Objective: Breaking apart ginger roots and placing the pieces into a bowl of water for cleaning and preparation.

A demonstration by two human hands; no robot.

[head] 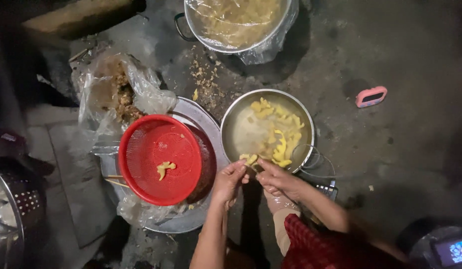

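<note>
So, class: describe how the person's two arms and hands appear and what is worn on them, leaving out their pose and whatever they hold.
The left hand and its forearm are bare, with no glove, sleeve or jewellery visible. The right hand is also bare, but its forearm passes under a thin, clear plastic covering near the wrist, then a tan cuff, then a red sleeve with a dark check pattern. No watch or rings can be made out.

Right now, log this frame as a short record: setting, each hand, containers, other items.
setting: dark ground, seen from above
left hand: pinching a yellow piece at the bowl's near rim
right hand: fingers meet the same piece
metal bowl: holds yellow pieces in liquid
red colander: one yellow piece inside, sits on a metal tray
covered bowl: at top, under clear plastic
plastic bag: holds brown scraps
pink device: on the ground, right
</note>
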